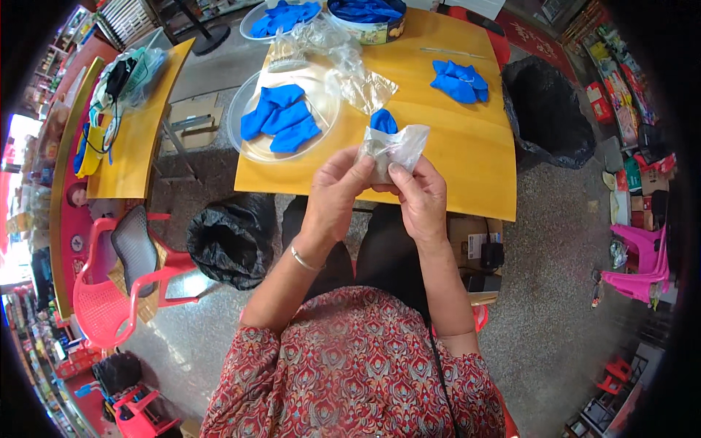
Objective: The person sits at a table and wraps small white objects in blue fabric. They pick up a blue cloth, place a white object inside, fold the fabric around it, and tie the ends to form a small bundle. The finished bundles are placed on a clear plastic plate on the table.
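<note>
My left hand [340, 191] and my right hand [421, 198] pinch a small clear plastic bag [407, 148] between thumbs and fingers, above the table's near edge. The bag looks greyish on its left side; what it contains, if anything, I cannot make out. Just beyond it lies a small blue piece [383, 121], partly hidden by the bag. A round clear tray [237, 131] left of my hands bears folded blue pieces [283, 120] that look like fabric. Another blue bundle [460, 82] rests on the table to the right.
Crumpled clear bags [325, 45] lie on the yellow table [475, 168]. At its far side stand a tub [372, 33] and a bowl [244, 29] with more blue pieces. Black-lined bins stand at right [548, 109] and lower left [232, 241], near a red chair [109, 306].
</note>
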The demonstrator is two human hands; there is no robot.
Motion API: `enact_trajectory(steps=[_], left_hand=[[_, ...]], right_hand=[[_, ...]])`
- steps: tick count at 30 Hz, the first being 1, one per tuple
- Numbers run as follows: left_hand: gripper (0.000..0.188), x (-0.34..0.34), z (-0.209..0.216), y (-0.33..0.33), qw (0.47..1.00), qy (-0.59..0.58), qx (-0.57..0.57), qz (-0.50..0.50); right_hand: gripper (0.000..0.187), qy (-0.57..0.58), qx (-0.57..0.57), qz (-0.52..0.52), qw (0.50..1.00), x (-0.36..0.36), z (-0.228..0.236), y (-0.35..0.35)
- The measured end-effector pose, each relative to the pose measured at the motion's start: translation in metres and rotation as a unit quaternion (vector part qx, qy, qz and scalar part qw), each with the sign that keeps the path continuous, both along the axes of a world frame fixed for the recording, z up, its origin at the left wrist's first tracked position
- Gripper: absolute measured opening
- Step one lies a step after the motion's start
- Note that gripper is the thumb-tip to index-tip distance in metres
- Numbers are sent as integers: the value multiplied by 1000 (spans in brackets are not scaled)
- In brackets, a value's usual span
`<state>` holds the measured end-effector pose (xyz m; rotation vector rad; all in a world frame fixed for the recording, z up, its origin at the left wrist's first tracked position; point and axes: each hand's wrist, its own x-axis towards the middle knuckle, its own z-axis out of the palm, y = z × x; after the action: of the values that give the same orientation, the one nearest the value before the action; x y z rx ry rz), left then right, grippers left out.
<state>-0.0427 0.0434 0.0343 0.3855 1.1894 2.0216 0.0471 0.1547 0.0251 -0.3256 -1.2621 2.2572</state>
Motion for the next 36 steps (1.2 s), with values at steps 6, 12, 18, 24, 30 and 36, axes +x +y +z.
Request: enact_trajectory(steps=[6,12,18,24,30,36], left_hand=[[23,6,-15,-2,998,-33,-20,45],[23,1,-14,0,998,8,-45,50],[22,-2,-23,-7,995,17,-90,-43],[28,-6,-13,2,986,21,-99,-134],[33,0,-37,7,994,-29,-96,-32],[28,5,-34,28,988,-114,-81,63]], right_hand=[[26,-60,194,-43,978,5,-3,3],[20,-126,190,-114,967,12,-21,35],[26,-95,357,-223,902,17,7,45],[28,-168,171,127,962,11,-9,55],[25,-170,216,-64,959,1,-34,39],[31,-154,152,29,976,4,-40,46]])
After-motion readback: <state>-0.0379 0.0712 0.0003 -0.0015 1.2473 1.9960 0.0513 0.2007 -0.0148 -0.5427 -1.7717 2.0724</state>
